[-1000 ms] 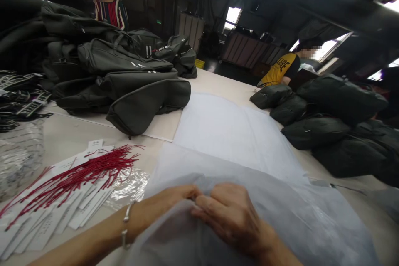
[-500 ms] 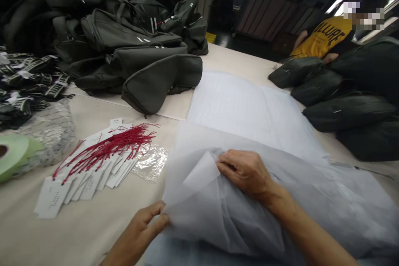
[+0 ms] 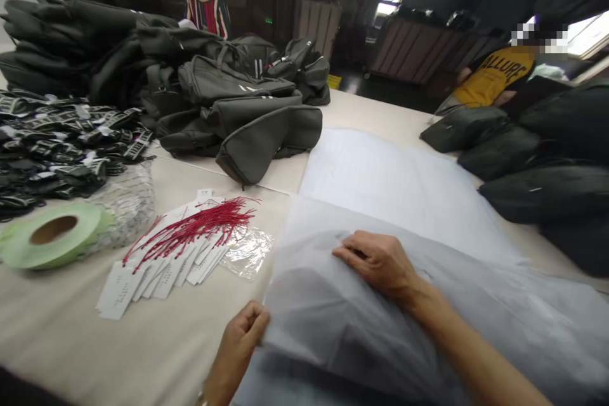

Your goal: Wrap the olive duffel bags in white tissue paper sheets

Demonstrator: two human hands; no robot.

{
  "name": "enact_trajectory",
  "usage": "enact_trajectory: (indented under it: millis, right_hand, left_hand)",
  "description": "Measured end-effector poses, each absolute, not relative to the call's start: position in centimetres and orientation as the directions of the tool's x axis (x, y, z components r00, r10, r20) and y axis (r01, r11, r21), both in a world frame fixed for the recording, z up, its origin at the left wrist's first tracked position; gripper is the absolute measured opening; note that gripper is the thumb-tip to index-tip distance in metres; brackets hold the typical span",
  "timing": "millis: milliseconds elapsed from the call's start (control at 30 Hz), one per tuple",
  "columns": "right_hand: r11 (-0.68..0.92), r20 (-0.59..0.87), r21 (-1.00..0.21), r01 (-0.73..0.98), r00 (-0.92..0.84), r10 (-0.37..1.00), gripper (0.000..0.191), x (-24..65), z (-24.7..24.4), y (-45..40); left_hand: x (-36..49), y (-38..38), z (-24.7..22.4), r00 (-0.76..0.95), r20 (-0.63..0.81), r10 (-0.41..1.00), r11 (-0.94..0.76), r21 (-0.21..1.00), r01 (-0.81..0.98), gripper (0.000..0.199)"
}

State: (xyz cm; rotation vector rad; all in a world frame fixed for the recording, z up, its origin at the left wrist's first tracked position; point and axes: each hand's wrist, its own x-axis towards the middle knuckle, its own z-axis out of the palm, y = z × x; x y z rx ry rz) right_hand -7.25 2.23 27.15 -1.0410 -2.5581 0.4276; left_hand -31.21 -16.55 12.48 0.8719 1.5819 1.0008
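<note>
A large, translucent frosted plastic bag (image 3: 309,304) lies across the front of the table, with a dark, soft shape showing through it. At its lower left edge, my left hand (image 3: 245,333) pinches the film between thumb and fingers. My right hand (image 3: 380,263) is over the middle of the bag, its fingers curled in and the fingertips against the film. Whether those fingertips grip any film is hidden. Beyond my hands, more flat white plastic sheets (image 3: 375,171) are spread out. White hang tags (image 3: 162,279) with red strings (image 3: 204,225) lie fanned out left of my left hand.
Dark bags are heaped at the back left (image 3: 257,89), with more dark bags (image 3: 547,190) along the right. A green tape roll (image 3: 52,235), bundled straps (image 3: 61,139) and a small clear bag (image 3: 250,250) lie on the left. Two people stand beyond the table.
The raised flap of film near my right hand now lies down flat. My left hand still pinches the bag's edge. The view has shifted left and up, showing another person at the back.
</note>
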Motion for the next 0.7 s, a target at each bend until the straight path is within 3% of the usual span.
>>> enact_trajectory:
  millis: [67,133,167,233,267,300,333,400,467,533,633,700]
  right_hand:
    - [0.682,0.198,-0.39,0.619,-0.667,0.718,0.028,-7.3,27.1,2.2]
    - [0.675,0.181,-0.377,0.634,-0.665,0.725,0.026,-7.4,27.1,2.3]
    - [0.672,0.168,-0.368,0.643,-0.665,0.728,0.024,-7.5,27.2,2.3]
    - [0.662,0.135,-0.354,0.661,-0.664,0.735,0.021,-7.6,27.3,2.3]
    - [0.655,0.121,-0.348,0.67,-0.661,0.741,0.02,-7.6,27.3,2.2]
    - [0.647,0.11,-0.344,0.681,-0.655,0.748,0.019,-7.7,27.3,2.2]
    - [0.637,0.1,-0.34,0.692,-0.646,0.756,0.018,-7.9,27.3,2.1]
    - [0.609,0.075,-0.336,0.718,-0.624,0.778,0.016,-8.3,27.3,2.2]
    - [0.572,0.038,-0.354,0.74,-0.6,0.799,0.017,-8.5,27.9,2.4]
    - [0.535,0.027,-0.445,0.719,-0.586,0.81,0.02,-8.0,29.3,2.5]
    - [0.511,0.2,-0.633,0.581,-0.515,0.834,0.028,-5.1,32.7,1.6]
    - [0.562,0.358,-0.618,0.55,-0.439,0.824,0.035,-2.0,34.5,-0.2]
  left_hand:
    - [-31.9,-16.8,12.3,-0.404,-0.298,0.865,0.396,0.899,0.184,0.047]
    - [-32.2,-16.7,13.2,-0.554,-0.024,0.832,0.294,0.866,0.404,0.039]
    - [-31.9,-16.5,14.2,-0.527,0.178,0.831,0.164,0.827,0.538,0.032]
    - [-29.9,-15.5,17.1,-0.196,0.577,0.793,-0.266,0.617,0.74,0.019]
    - [-28.3,-14.8,18.7,0.058,0.72,0.692,-0.525,0.446,0.725,0.019]
    - [-26.5,-14.0,20.3,0.292,0.766,0.572,-0.704,0.277,0.654,0.021]
    - [-24.6,-13.1,21.7,0.43,0.768,0.475,-0.789,0.156,0.594,0.024]
    - [-21.3,-11.4,23.5,0.561,0.706,0.432,-0.814,0.037,0.58,0.031]
    - [-19.4,-10.2,24.0,0.566,0.658,0.497,-0.759,0.014,0.651,0.04]
    - [-19.1,-9.6,23.6,0.541,0.622,0.566,-0.705,0.026,0.709,0.047]
    - [-19.9,-9.6,22.8,0.51,0.596,0.62,-0.664,0.052,0.746,0.043]
    - [-20.3,-9.7,22.5,0.505,0.594,0.626,-0.654,0.048,0.755,0.044]
